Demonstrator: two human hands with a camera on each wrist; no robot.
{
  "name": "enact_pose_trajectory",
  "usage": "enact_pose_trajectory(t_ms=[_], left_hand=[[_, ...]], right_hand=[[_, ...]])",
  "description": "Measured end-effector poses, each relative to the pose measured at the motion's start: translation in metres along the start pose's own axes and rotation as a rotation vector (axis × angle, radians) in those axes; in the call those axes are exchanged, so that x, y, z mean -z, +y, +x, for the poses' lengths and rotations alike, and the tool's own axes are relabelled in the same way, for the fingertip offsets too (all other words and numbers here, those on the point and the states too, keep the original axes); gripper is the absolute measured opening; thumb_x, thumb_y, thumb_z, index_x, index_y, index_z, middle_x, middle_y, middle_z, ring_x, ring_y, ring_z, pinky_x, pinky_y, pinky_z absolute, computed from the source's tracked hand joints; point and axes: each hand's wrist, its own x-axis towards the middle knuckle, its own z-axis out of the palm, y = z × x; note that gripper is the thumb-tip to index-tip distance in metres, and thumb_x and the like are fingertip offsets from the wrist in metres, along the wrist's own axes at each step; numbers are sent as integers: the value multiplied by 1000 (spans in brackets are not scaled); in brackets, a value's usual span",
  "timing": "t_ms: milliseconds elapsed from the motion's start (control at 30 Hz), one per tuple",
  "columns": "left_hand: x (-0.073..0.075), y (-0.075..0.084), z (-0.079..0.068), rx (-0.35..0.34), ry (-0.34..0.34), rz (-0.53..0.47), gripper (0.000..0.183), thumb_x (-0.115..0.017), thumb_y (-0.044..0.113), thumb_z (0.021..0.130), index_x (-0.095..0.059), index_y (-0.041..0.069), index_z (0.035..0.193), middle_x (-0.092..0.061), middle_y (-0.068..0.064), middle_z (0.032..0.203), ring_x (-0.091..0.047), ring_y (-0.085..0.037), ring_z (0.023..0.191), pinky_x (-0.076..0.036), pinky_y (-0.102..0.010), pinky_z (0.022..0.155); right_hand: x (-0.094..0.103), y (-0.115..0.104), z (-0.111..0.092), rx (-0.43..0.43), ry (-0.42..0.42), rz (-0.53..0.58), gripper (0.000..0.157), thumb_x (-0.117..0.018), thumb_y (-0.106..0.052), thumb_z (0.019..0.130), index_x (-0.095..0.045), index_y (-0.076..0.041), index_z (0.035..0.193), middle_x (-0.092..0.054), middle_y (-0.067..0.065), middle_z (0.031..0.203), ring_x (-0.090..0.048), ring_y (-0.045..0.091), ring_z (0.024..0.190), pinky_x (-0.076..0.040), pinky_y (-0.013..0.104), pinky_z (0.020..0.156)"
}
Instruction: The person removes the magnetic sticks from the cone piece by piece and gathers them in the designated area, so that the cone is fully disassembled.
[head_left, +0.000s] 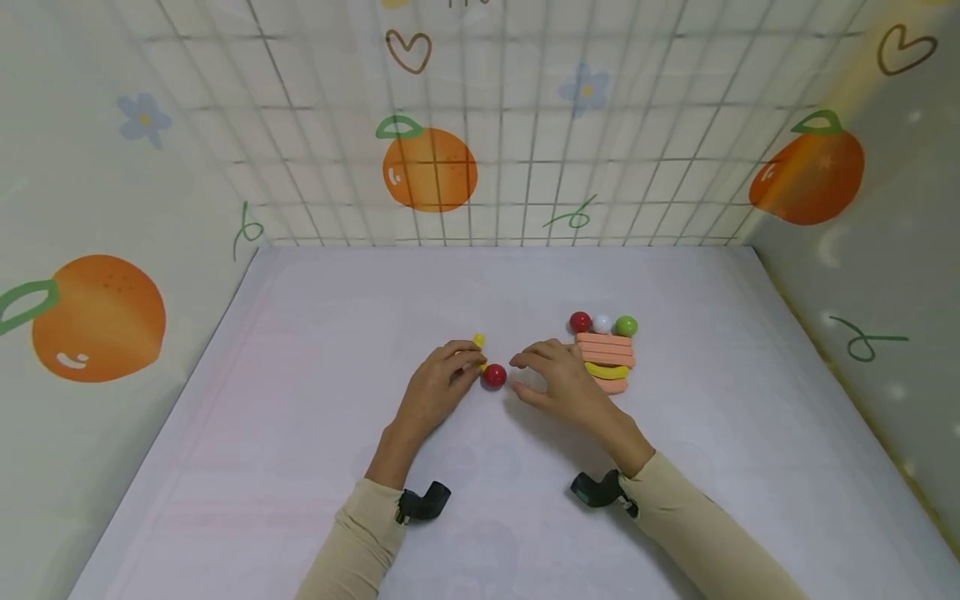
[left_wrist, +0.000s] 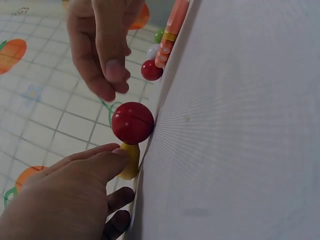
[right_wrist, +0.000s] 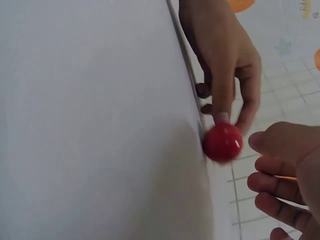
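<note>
My left hand [head_left: 441, 377] pinches a small yellow piece [left_wrist: 130, 162] between thumb and fingers at the middle of the table. That piece is mostly hidden by the hand in the head view. Against its near end sits a glossy red ball [head_left: 494, 377], resting on the table. My right hand [head_left: 564, 380] hovers just right of the ball, thumb and fingers spread apart, holding nothing. In the right wrist view a narrow gap shows between the right thumb and the red ball [right_wrist: 223, 143].
Beyond the right hand lie several coral sticks [head_left: 604, 350] side by side, with a curved yellow piece [head_left: 607, 372] among them. Behind these stand another red ball [head_left: 580, 322], a white ball [head_left: 602, 323] and a green ball [head_left: 626, 326]. A wire grid [head_left: 525, 183] backs the table.
</note>
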Motion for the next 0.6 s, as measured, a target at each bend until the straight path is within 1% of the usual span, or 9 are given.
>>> enact_pose_trajectory(t_ms=[33,167,233,367,500,600], left_hand=[[0,0,0,0,-1,-1,20,-73,11,93,-74,14,113,-62,4,126,-60,-14,108,-52,-31,88],[-1,-2,0,16,-10,8,24,-72,12,94,-72,13,118,-59,2,134,-59,-15,112,-51,-33,91],[-1,-3,0,34,-19,17,24,-70,14,96,-72,13,120,-59,4,135,-58,-16,116,-50,-34,94],[-1,-2,0,60,-34,14,24,-69,17,97,-72,14,121,-60,5,133,-56,-17,119,-49,-35,97],[-1,-3,0,51,-30,1,25,-70,18,96,-72,14,120,-61,5,130,-58,-17,115,-50,-35,93],[-2,-4,0,40,-16,-3,25,-72,17,94,-72,15,119,-62,5,129,-59,-16,110,-51,-35,89]], right_hand=[[-3,-1,2,-2,-9,-4,29,-80,-23,85,-73,-10,111,-67,3,111,-57,23,107,-36,42,81],[-14,-5,9,-7,-20,-38,35,-81,-29,85,-72,-11,114,-67,2,112,-58,22,106,-37,40,79],[-18,-7,12,-14,-22,-58,36,-82,-30,84,-72,-11,114,-67,3,111,-58,22,104,-37,40,80],[-22,-10,18,-30,-28,-97,36,-84,-30,83,-73,-11,111,-67,3,108,-58,22,101,-40,40,80],[-23,-12,20,-57,-40,-109,34,-84,-30,83,-74,-11,110,-68,4,108,-59,22,100,-40,40,79],[-25,-11,19,-62,-45,-87,33,-83,-28,83,-73,-10,109,-68,4,107,-59,22,99,-41,39,79]])
